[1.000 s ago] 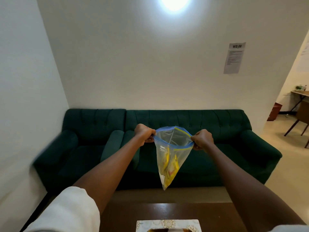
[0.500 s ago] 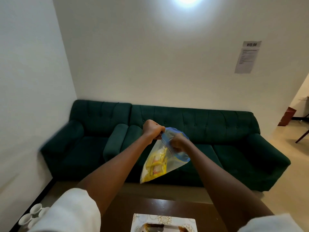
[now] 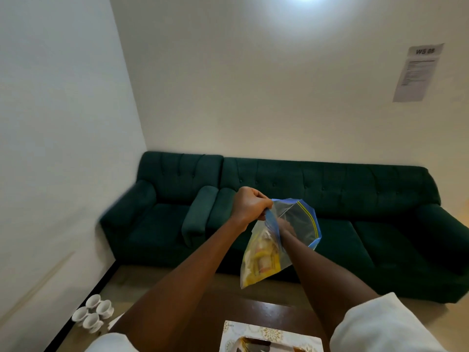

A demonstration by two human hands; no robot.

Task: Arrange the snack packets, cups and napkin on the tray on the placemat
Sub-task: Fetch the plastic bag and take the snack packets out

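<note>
A long dark green tufted fabric sofa (image 3: 355,224) runs along the far white wall, its left end in the room's corner. Before it stands a dark brown wooden table (image 3: 256,309), of which only the far edge shows. At the table's near middle lies a white placemat with a gold flower pattern (image 3: 266,331), and on it, cut off by the bottom edge of the view, a sliver of a brown tray (image 3: 250,339). More of the placemat shows than half a second ago, and the sofa sits lower and further right in view.

A clear plastic zip bag with a blue seal strip (image 3: 302,219) is held in the air above the table's far edge, its mouth up and its corner down. A second ago it hung point down with a hand at each side of its mouth; now it tilts to the left.

The left hand (image 3: 250,207) pinches the blue rim at the bag's left side, fingers curled. The right hand (image 3: 285,226), which held the mouth's right side before, is now inside the bag past the wrist; through the plastic I cannot tell how its fingers lie.

Four small white cups (image 3: 92,313) stand clustered on the tan floor by the left wall, off the table's left end. Yellow snack packets (image 3: 261,262) lie in the bag's lower corner.
</note>
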